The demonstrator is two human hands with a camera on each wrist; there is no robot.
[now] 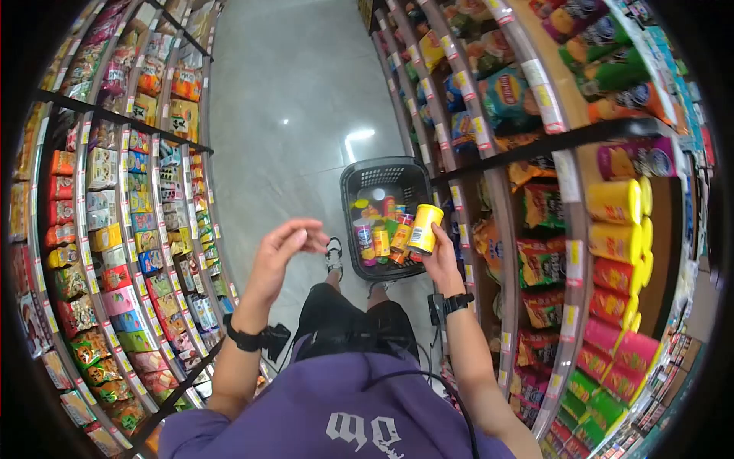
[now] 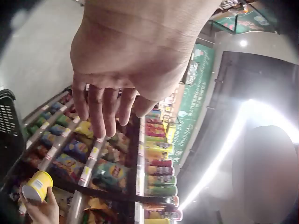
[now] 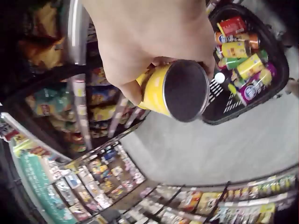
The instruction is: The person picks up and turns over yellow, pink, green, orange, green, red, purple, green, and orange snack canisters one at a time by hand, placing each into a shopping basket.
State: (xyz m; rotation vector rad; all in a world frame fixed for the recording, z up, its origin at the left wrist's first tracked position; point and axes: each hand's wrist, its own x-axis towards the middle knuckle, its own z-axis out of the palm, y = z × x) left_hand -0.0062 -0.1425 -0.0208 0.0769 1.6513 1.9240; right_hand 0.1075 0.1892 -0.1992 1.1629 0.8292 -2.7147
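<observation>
My right hand (image 1: pixel 443 264) grips a yellow chip canister (image 1: pixel 425 229) over the right side of a black basket (image 1: pixel 386 174). In the right wrist view, the canister's round dark-grey end (image 3: pixel 187 91) faces the camera, and fingers wrap its side. My left hand (image 1: pixel 274 258) is raised left of the basket and holds nothing; the left wrist view has its fingers (image 2: pixel 110 112) loosely extended. Inside the basket lie several colourful canisters, among them a purple one (image 1: pixel 362 236) and a yellow one (image 1: pixel 381 240).
Shelves of chip bags (image 1: pixel 505 96) stand close on the right, with yellow canisters (image 1: pixel 614 202) and red canisters (image 1: pixel 612 275) on the top level. Packed snack shelves (image 1: pixel 115 252) line the left side. Between them runs a grey floor (image 1: pixel 290 99), where my shoe (image 1: pixel 334 256) shows beside the basket.
</observation>
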